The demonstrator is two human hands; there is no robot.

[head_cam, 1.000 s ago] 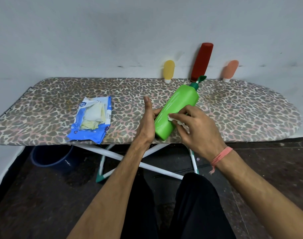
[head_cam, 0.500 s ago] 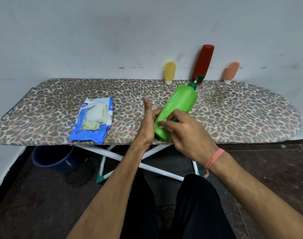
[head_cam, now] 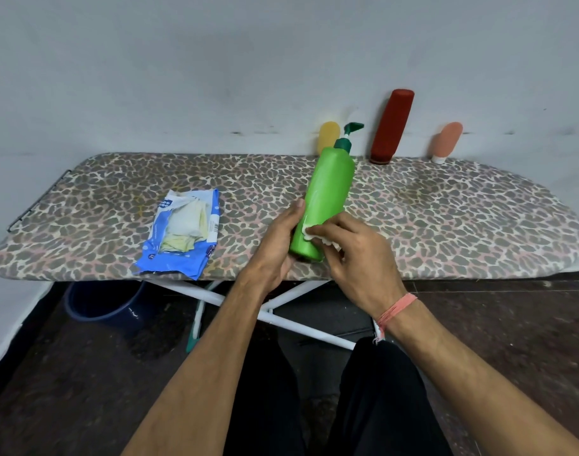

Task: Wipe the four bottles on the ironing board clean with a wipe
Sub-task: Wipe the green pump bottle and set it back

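A: Status?
B: Left hand point(head_cam: 275, 248) grips the green bottle point(head_cam: 327, 195) near its base, tilted above the ironing board point(head_cam: 446, 218). Right hand point(head_cam: 357, 255) pinches the wipe point(head_cam: 311, 232) against its lower side.
A: Tips?
B: Rotate with the left, stroke toward the pump. Three bottles beyond the hands, by the wall, likely pending.

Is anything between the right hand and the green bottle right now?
Only the wipe: the right hand presses it against the green bottle, which the left hand holds near its base. Nothing else intervenes.
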